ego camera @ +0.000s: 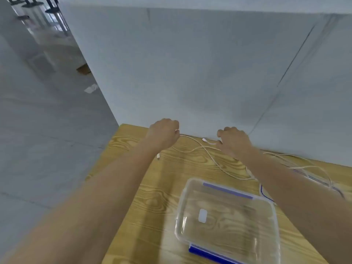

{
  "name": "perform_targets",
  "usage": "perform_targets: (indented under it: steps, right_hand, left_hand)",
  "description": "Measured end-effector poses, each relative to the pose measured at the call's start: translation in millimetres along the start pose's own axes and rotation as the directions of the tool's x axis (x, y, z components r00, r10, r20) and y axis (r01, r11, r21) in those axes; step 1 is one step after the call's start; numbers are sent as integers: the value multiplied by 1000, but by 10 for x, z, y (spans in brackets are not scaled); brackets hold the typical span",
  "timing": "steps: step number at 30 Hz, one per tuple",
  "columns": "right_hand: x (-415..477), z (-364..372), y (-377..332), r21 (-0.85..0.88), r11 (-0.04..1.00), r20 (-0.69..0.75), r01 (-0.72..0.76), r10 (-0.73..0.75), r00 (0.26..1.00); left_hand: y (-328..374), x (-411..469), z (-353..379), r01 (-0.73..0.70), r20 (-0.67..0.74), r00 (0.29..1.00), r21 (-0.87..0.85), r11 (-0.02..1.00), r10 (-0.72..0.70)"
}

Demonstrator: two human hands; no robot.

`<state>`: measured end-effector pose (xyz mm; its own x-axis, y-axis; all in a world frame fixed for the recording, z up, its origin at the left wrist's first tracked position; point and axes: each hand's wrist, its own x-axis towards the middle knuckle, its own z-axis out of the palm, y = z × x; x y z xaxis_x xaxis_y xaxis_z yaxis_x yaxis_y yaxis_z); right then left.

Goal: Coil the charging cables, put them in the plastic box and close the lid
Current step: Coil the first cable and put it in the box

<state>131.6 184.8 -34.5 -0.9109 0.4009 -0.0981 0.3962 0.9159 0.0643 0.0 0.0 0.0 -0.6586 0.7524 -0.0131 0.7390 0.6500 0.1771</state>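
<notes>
As the left hand [163,132] clamps the cable [190,137], eleven o'clock from the box [180,204], the right hand [235,142] (grip unclear) should wind loose loops.

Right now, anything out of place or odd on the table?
Nothing damaged or spilled. The white charging cables lie loose and crossed over the table, none coiled, bunching into a tangle with a blue cable at the table's right side. The plastic box holds no cable.
</notes>
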Motion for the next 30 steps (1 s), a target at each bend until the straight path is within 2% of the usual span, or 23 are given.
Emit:
perform_targets:
  steps: [10, 15, 18, 23, 30]
  right_hand:
    - [53, 611, 673, -100, 979, -15, -179, 179, 984]
    - [68, 877, 917, -84, 960, -11, -269, 269, 963]
    - [100, 1030, 996, -57, 952, 17, -301, 303, 953]
    - [166, 1234, 1076, 197, 900, 71, -388, 382, 921]
    - [218, 1288, 1079, 418, 782, 78, -463, 477, 876]
  left_hand:
    - [533, 569, 827, -106, 98, 989, -27, 994, 108]
    - [812, 795, 1214, -163, 197, 965, -67, 984, 173]
    - [920, 892, 1407, -171, 204, 962, -71, 983, 182]
    - [1009, 949, 1574, -177, 218, 958, -64, 982, 187]
    - [964, 916, 1441, -202, 77, 974, -153, 968, 215]
